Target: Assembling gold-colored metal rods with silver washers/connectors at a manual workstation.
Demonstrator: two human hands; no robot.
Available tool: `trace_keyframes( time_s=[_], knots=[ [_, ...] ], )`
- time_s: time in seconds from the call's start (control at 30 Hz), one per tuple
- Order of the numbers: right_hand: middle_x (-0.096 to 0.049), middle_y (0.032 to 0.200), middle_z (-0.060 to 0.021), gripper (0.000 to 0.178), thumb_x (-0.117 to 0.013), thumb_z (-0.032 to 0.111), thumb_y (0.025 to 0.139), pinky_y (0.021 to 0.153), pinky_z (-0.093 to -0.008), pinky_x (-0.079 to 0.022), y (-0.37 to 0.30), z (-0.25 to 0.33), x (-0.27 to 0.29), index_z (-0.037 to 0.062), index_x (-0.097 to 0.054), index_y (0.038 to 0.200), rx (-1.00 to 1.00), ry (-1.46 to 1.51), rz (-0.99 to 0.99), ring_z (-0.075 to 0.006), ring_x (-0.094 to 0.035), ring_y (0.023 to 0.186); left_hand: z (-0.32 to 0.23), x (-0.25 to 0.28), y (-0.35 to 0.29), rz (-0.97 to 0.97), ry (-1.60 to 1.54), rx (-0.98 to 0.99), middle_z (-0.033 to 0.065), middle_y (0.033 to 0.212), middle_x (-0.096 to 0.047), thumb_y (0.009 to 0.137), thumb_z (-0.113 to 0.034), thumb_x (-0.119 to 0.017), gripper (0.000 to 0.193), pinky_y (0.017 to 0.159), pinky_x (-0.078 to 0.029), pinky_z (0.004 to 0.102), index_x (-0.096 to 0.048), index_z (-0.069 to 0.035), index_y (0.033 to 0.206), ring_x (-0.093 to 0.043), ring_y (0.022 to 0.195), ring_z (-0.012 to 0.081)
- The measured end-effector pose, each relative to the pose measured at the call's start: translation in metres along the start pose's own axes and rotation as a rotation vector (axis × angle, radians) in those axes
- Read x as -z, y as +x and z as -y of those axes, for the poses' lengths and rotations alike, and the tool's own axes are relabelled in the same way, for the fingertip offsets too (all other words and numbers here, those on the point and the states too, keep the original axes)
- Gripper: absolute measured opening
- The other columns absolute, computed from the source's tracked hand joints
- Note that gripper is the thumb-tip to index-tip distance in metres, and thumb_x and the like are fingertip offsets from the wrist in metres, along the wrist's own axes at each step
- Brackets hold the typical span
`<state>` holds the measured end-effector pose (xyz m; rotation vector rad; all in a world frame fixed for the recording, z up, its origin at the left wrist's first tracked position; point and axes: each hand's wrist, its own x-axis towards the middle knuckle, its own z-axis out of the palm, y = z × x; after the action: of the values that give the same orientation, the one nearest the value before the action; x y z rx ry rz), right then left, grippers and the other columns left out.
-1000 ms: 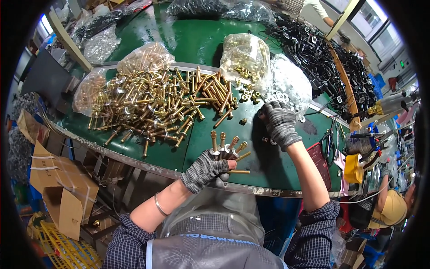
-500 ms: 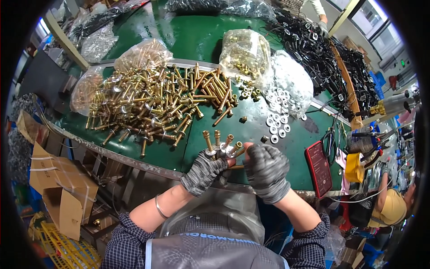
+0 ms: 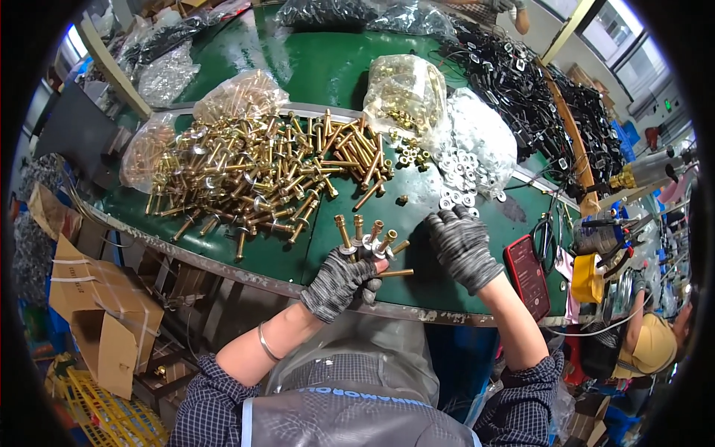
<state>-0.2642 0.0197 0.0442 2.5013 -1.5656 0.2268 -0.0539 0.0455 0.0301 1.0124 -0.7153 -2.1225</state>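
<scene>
My left hand (image 3: 341,281), in a grey striped fingerless glove, is closed around several brass-coloured bolts (image 3: 377,231). Most stand upright out of the grip, with flat washers on some of them. One bolt (image 3: 396,273) sticks out sideways to the right. My right hand (image 3: 465,246), gloved alike, reaches over the near end of a spread of silver washers (image 3: 459,171). Its fingers point forward and down, apart from the bolts, and the tips are partly hidden. Just left of it on the green table lies a single small nut (image 3: 403,199).
A large heap of bolts (image 3: 242,175) covers the table's left side. Behind are a clear bag of nuts (image 3: 406,93) and a white bag of washers (image 3: 484,138). A red phone (image 3: 527,276) lies at right, near a yellow tape roll (image 3: 588,279). Black cables (image 3: 514,97) are piled beyond.
My right hand has left the bolts at my left hand and moved right and forward to the washers. The left hand keeps its bolts almost in place.
</scene>
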Motion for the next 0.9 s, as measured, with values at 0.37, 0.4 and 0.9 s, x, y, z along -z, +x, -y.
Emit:
trace_keyframes(
  time_s=[0.37, 0.4, 0.9],
  knots=[
    [-0.06, 0.083, -0.0102, 0.015, -0.057, 0.001, 0.075, 0.07, -0.0283, -0.046, -0.004, 0.034, 0.023, 0.001, -0.056, 0.09, -0.221, 1.205, 0.032, -0.0198, -0.058, 0.077, -0.003, 0.005, -0.002, 0.034, -0.024, 0.058, -0.0026, 0.061, -0.048, 0.076, -0.014, -0.062, 0.016, 0.04, -0.04, 0.0182, -0.053, -0.006, 0.087, -0.047, 0.047, 0.0065],
    [-0.059, 0.079, -0.0112, 0.015, -0.057, 0.002, 0.074, 0.067, -0.0296, -0.046, -0.005, 0.033, 0.022, 0.0012, -0.056, 0.089, -0.162, 1.151, -0.021, -0.0226, -0.058, 0.073, -0.003, 0.006, -0.002, 0.037, 0.005, 0.043, -0.0013, 0.061, -0.049, 0.076, -0.015, -0.063, 0.018, 0.039, -0.039, 0.0178, -0.053, -0.006, 0.086, -0.047, 0.047, 0.0062],
    [-0.05, 0.059, -0.0139, 0.02, -0.057, 0.025, 0.076, 0.053, -0.037, -0.041, -0.003, 0.034, 0.037, 0.005, -0.054, 0.073, -0.02, 0.64, 0.01, -0.0311, -0.052, 0.059, -0.011, 0.006, -0.003, 0.106, 0.131, 0.093, -0.0002, 0.057, -0.05, 0.074, -0.022, -0.065, 0.025, 0.036, -0.035, 0.0148, -0.053, -0.005, 0.086, -0.046, 0.043, 0.0043]
  ],
)
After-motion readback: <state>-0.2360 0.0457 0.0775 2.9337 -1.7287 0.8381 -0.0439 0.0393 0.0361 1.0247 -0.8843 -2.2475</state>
